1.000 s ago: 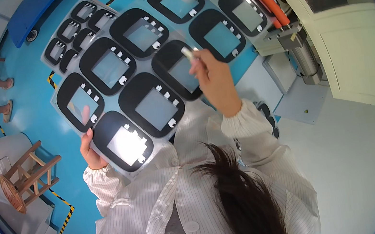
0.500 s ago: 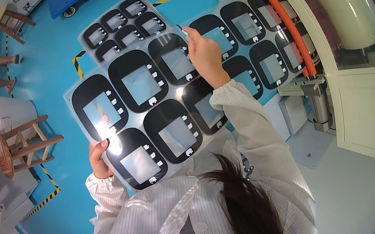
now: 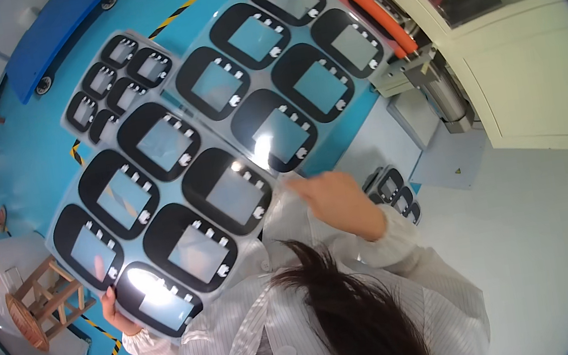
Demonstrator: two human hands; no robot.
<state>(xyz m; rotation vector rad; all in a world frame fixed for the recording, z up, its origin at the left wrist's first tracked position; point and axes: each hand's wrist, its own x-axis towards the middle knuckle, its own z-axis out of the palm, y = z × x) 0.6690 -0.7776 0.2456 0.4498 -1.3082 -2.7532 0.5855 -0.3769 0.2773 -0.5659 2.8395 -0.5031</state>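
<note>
A large clear plastic sheet (image 3: 170, 192) printed with black rounded panels in two rows spreads before me. My left hand (image 3: 121, 313) grips its lower left edge, thumb on top. A line separates this sheet from a similar printed film strip (image 3: 261, 72) that runs back to the machine at the upper right. My right hand (image 3: 340, 202) is at the near end of that line, fingers pinched together at the film's edge. Whatever is between those fingertips is hidden. Bright glare covers parts of both films.
More printed sheets (image 3: 126, 78) lie beyond, at the upper left. Orange rollers (image 3: 346, 3) and a cream machine housing (image 3: 533, 74) stand at right. Panelled pieces (image 3: 395, 190) show beside my right wrist. A wooden stool (image 3: 56, 300), white bin (image 3: 6, 259) and blue cart (image 3: 58, 42) are left.
My right hand has moved from the film's far edge down to its near edge. A small thin tool showed in its fingers before. The sheet and my left hand have shifted left and nearer.
</note>
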